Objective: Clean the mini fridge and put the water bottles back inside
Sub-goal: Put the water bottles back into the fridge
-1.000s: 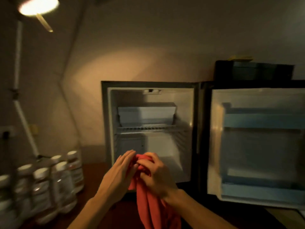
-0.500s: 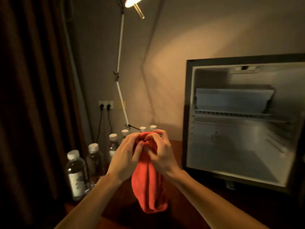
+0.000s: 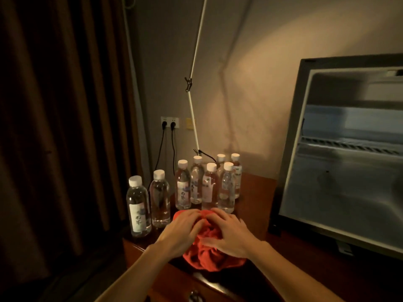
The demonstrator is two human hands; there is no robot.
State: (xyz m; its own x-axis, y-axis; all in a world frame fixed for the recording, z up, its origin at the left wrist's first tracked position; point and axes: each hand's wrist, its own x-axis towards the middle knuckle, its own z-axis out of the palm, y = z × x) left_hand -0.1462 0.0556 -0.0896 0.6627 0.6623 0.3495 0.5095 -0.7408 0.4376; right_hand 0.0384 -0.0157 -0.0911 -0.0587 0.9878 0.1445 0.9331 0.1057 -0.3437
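both hands, left hand (image 3: 183, 229) and right hand (image 3: 229, 234), press flat on the red cloth (image 3: 209, 256) at lower centre; water bottles (image 3: 209, 184) stand just above, nearer your left; fridge (image 3: 349, 171) open at right.

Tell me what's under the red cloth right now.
The red cloth lies bunched on the dark wooden tabletop, with the left hand and right hand pressing on top. Whether anything lies beneath it cannot be seen; the cloth covers that spot.

Dark curtain (image 3: 54, 127), wall socket (image 3: 169, 122) with two plugs, white lamp pole (image 3: 194, 83).
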